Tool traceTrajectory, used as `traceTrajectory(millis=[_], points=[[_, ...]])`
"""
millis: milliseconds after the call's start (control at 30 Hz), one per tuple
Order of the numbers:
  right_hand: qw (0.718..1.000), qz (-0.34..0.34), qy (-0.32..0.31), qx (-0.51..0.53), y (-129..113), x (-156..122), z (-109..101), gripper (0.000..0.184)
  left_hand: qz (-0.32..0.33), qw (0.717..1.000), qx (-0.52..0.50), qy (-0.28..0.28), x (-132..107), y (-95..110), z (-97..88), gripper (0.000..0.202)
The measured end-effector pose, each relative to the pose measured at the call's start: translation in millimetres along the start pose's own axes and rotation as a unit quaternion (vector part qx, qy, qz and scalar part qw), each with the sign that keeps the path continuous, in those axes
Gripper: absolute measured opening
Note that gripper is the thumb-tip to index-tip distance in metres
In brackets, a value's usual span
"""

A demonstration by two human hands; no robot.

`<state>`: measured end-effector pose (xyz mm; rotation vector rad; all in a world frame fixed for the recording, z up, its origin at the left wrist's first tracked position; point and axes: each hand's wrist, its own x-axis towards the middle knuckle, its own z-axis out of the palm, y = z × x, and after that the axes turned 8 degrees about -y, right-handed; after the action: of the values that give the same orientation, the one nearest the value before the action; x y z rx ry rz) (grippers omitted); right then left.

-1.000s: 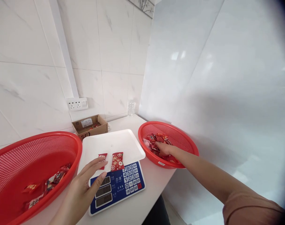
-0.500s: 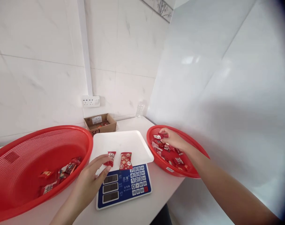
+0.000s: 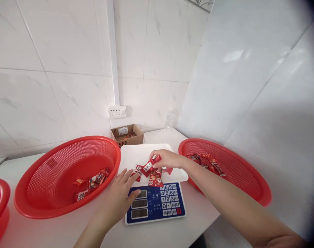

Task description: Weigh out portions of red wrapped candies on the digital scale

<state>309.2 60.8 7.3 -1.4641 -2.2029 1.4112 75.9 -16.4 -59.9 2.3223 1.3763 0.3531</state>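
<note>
At the centre of the frame, the right hand (image 3: 167,159) is over the white tray (image 3: 132,151) of a weighing scale (image 3: 157,217), its thumb and fingers closed on small red packets (image 3: 148,166). More red packets lie on the tray directly below and beside its fingertips; a patterned one (image 3: 155,179) sits at the tray's front edge, just above the keypad.

The left hand (image 3: 118,199), left of centre in the lower half, has its fingers spread and thumb apart, gripping nothing. Its fingertips are at another red packet (image 3: 137,173) on the tray; whether they touch it I cannot tell.

A red basket (image 3: 59,153) at the lower left holds a few wrapped packets (image 3: 95,181). A second basket (image 3: 243,172), at the lower right, has a cluster of packets (image 3: 207,162) inside, and the right forearm crosses in front of it. Part of a third basket (image 3: 2,187) shows at the lower left edge. Behind the tray stands an open cardboard box (image 3: 132,140), with a clear bottle (image 3: 169,120) farther right near the wall.
</note>
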Motion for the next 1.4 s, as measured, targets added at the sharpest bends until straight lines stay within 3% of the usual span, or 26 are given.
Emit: traceTrajectory(millis=[167, 367, 467, 667, 833, 933, 1000, 1100, 1233, 1400], points=[[0.995, 0.032, 0.082, -0.038, 5, 7, -2, 0.019, -0.004, 0.999, 0.012, -0.038, -2, 7, -3.8, 0.046], [0.984, 0.023, 0.166, -0.063, 3, 5, 3, 0.021, 0.001, 0.999, 0.023, -0.036, -2, 7, -1.4, 0.047], [0.987, -0.032, 0.150, -0.044, -3, -5, 7, 0.024, 0.006, 1.000, 0.001, -0.024, -2, 7, -2.2, 0.044], [0.999, -0.046, 0.010, 0.022, -5, -8, 22, 0.033, -0.024, 1.000, -0.004, 0.010, -2, 6, -7.7, 0.044], [0.996, 0.022, 0.065, -0.049, 2, 0, 23, 0.038, -0.022, 1.000, 0.004, 0.003, -3, 4, -7.6, 0.045], [0.987, 0.003, 0.087, -0.138, 1, -6, 26, 0.028, -0.018, 1.000, 0.006, 0.002, -3, 3, -6.2, 0.045], [0.974, -0.028, 0.079, -0.210, -1, -14, 32, 0.029, -0.021, 1.000, 0.008, 0.002, -2, 2, -5.3, 0.046], [0.959, -0.008, 0.051, -0.278, -3, -23, 42, 0.046, -0.017, 1.000, 0.010, -0.003, -1, 2, -4.5, 0.045], [0.953, 0.024, 0.043, -0.298, 1, -27, 42, 0.059, -0.007, 1.000, 0.013, -0.014, -1, 5, -4.7, 0.043], [0.951, 0.036, 0.073, -0.299, 5, -28, 32, 0.052, 0.000, 1.000, 0.022, -0.010, -1, 7, -3.8, 0.042]])
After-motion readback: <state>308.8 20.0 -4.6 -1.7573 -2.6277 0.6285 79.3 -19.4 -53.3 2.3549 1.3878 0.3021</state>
